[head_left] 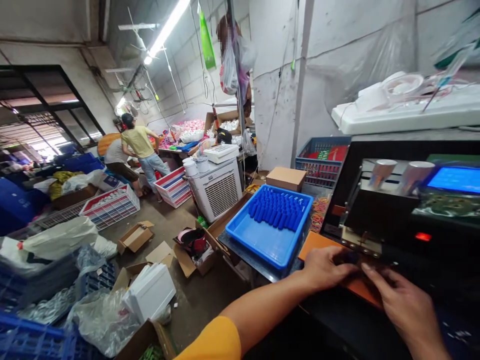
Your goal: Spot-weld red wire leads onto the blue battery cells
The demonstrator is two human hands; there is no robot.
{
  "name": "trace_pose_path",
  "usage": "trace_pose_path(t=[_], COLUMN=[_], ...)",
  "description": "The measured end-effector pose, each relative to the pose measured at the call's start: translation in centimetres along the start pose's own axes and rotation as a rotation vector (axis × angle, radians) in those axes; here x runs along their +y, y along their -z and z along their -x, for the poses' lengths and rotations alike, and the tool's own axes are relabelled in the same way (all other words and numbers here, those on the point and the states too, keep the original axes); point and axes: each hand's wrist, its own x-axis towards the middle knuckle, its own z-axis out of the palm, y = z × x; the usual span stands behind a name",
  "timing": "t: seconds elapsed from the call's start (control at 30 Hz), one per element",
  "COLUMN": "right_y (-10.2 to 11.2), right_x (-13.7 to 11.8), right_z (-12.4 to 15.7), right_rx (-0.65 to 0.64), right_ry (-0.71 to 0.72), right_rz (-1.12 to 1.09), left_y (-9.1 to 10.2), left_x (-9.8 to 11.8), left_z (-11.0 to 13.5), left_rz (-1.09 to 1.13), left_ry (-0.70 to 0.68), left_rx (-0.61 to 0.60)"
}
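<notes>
My left hand (324,267) rests on an orange pad (318,242) at the front of a black machine (397,210). Its fingers curl around a small dark piece under the machine's head; I cannot make out what the piece is. My right hand (403,300) reaches in from the right, fingers pinched toward the same spot, touching the dark piece. Left of my hands stands a blue tray (262,240) with several blue cylindrical pieces (277,210) lined up in its far half.
The machine has a blue screen (455,179) and a red light (423,236). A blue crate (322,157) and cardboard box (285,177) stand behind the tray. The floor on the left holds boxes, bags, crates and a white air cooler (217,187). Two people work far back.
</notes>
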Motion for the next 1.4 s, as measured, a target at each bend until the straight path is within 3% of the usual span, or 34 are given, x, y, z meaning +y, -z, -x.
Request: trace_pose_path(t=[0.1, 0.17, 0.27, 0.4, 0.57, 0.7, 0.9, 1.17, 1.3, 1.4], right_y=[0.5, 0.5, 0.4, 0.0, -0.7, -0.6, -0.6, 0.7, 0.5, 0.0], right_x=[-0.3, -0.3, 0.1, 0.9, 2.4, 2.5, 2.9, 2.4, 2.6, 2.0], right_z=[-0.2, -0.4, 0.2, 1.8, 1.8, 2.1, 1.9, 1.5, 0.6, 1.1], right_rx=[-0.195, -0.212, -0.201, -0.223, -0.188, -0.200, -0.189, -0.229, -0.262, -0.292], right_ry=[-0.184, -0.220, -0.229, -0.146, -0.123, -0.114, -0.169, -0.165, -0.015, 0.072], right_rz=[-0.187, -0.257, -0.295, -0.427, -0.558, -0.635, -0.714, -0.590, -0.318, -0.243], left_y=[0.1, 0.4, 1.1, 2.3, 3.0, 2.7, 1.8, 1.7, 2.4, 3.1], left_x=[0.0, 0.0, 0.3, -0.2, -2.0, -1.1, -0.8, 0.7, 0.7, 1.1], left_z=[-0.1, -0.2, 0.5, 2.8, 4.3, 5.3, 4.3, 3.3, 2.0, 1.8], left_rz=[0.039, 0.103, 0.198, 0.198, -0.019, -0.256, -0.376, -0.417, -0.516, -0.598], left_ry=[-0.020, -0.050, -0.095, -0.105, -0.218, -0.345, -0.324, -0.293, -0.289, -0.269], left_rx=[-0.003, -0.017, 0.020, 0.170, 0.143, 0.096, 0.042, -0.090, -0.140, -0.152])
